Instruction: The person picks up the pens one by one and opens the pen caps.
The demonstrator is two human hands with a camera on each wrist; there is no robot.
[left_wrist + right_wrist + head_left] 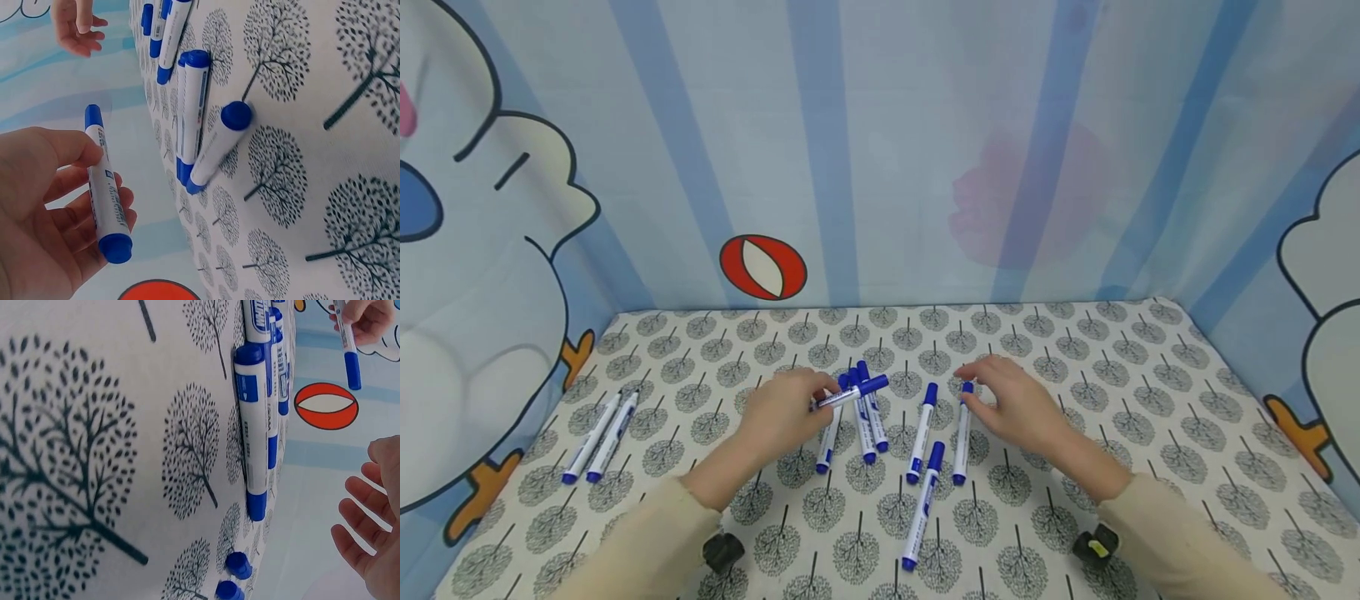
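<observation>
My left hand (786,408) holds a blue-capped white marker (853,392) between thumb and fingers, lifted over the table. In the left wrist view the marker (105,184) lies across the fingers, its blue cap pointing away. Beneath it on the cloth, three more capped markers (867,425) lie close together, partly covered by the hand. My right hand (1011,404) is empty, its fingers loosely bent beside the cap of another marker (962,446). In the right wrist view, the right-hand fingers (369,500) hang apart with nothing between them.
Two more capped markers, one upper (922,433) and one lower (923,508), lie between the hands. At far left, two markers (601,437) show white tips without caps. Two loose blue caps (237,565) sit on the tree-print cloth (700,358). A printed curtain (910,167) stands behind.
</observation>
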